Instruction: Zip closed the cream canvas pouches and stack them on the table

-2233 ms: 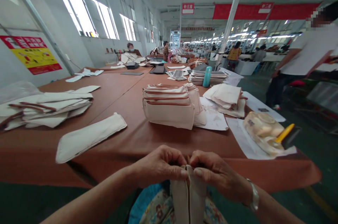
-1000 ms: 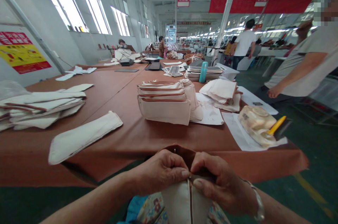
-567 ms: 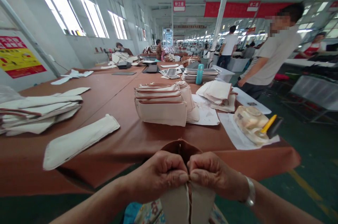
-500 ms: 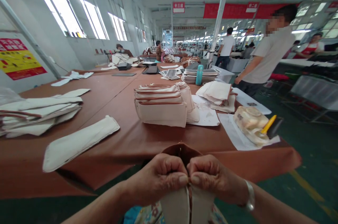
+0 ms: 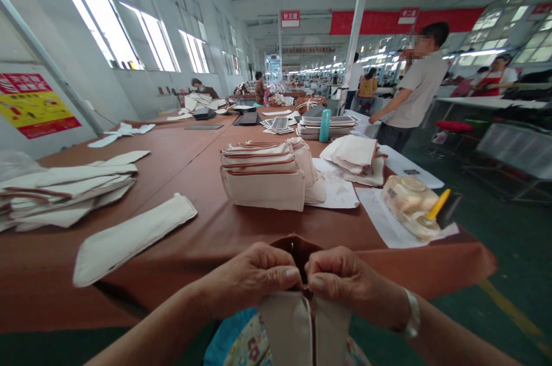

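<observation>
In the head view, a cream fabric piece with brown edging (image 5: 287, 326), like a bag part, hangs at the near edge of the table. A narrow slit runs down its middle. My left hand (image 5: 263, 274) pinches its upper edge left of the slit, thumb on top. Just to the right, my right hand (image 5: 345, 277) grips the other side, fingers curled and thumb pressed down. The fingertips are close together with a small gap between them. Beyond the hands, a brown part of the piece (image 5: 297, 245) rises against the table edge.
On the brown-covered table (image 5: 181, 164) stand a row of cream pouches (image 5: 265, 187), a loose cream piece (image 5: 133, 239) and a stack of cream pieces (image 5: 64, 190). At right lie a glue container (image 5: 409, 202), a yellow-handled brush (image 5: 439, 205) and a teal bottle (image 5: 325, 126). A person (image 5: 416, 84) stands beyond.
My left hand has shifted slightly left, widening the gap between the fingertips. The right hand keeps its grip. The person at right has moved left and farther off.
</observation>
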The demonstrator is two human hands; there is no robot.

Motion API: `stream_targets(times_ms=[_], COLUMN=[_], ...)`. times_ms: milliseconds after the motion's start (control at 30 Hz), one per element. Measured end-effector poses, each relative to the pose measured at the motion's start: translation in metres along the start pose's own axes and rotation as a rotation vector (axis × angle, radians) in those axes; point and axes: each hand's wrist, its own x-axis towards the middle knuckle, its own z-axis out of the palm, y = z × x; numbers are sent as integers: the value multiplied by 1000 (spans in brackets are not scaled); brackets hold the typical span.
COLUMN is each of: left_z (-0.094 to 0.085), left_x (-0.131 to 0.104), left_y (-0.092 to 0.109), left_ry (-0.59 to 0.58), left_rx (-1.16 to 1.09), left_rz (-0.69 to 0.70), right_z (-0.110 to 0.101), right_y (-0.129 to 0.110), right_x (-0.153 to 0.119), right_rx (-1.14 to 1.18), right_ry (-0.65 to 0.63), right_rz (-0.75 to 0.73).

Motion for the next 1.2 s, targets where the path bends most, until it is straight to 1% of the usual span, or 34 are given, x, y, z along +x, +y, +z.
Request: stream_targets(times_ms=[100, 200, 333, 467, 567, 600, 667, 767, 800, 833, 867, 900, 967, 1000, 1067, 1133, 1200], left_z=[4, 7, 10, 11, 13, 14, 18, 23, 24, 24, 25, 25, 25, 25, 25, 26, 27], left_x=[4, 8, 12, 11, 8, 6, 4, 1, 0, 0, 0, 0, -1, -1, -2, -2, -2], left_y=[-4, -10, -13, -10, -4, -2, 1, 3, 3, 3, 3, 4, 6, 7, 8, 7, 5], left_ry=[24, 80, 156, 163, 144, 142, 151, 137, 129, 125, 132, 150, 197, 219, 247, 269, 291], left_rx=[-29, -25, 70, 206, 299, 323, 349, 331, 331, 349, 392, 461, 638, 723, 861, 972, 1059], left_rz=[-30, -44, -28, 12, 20, 38, 103, 202, 223, 242, 270, 308, 400, 446, 514, 556, 571], right_z=[0, -6, -14, -19, -15, -12, -2, 11, 13, 13, 11, 7, -1, -4, -7, -5, 1], right_y=[3, 3, -3, -9, -13, -14, -14, -13, -12, -12, -12, -14, -18, -21, -26, -29, -28], right_x=[2, 0, -3, -3, 0, 0, 2, 2, 1, 0, -1, -3, -5, -5, -5, -3, -2], right_rx=[14, -9, -84, -144, -170, -201, -301, -488, -513, -504, -465, -404, -295, -277, -314, -408, -522], right_ry=[1, 23, -1, 11, 0, 14, 90, 224, 248, 246, 219, 173, 63, 24, -1, -3, 39], right_rz=[-19, 8, 59, 81, 88, 84, 43, -145, -204, -238, -234, -199, -94, -52, -12, -1, -12])
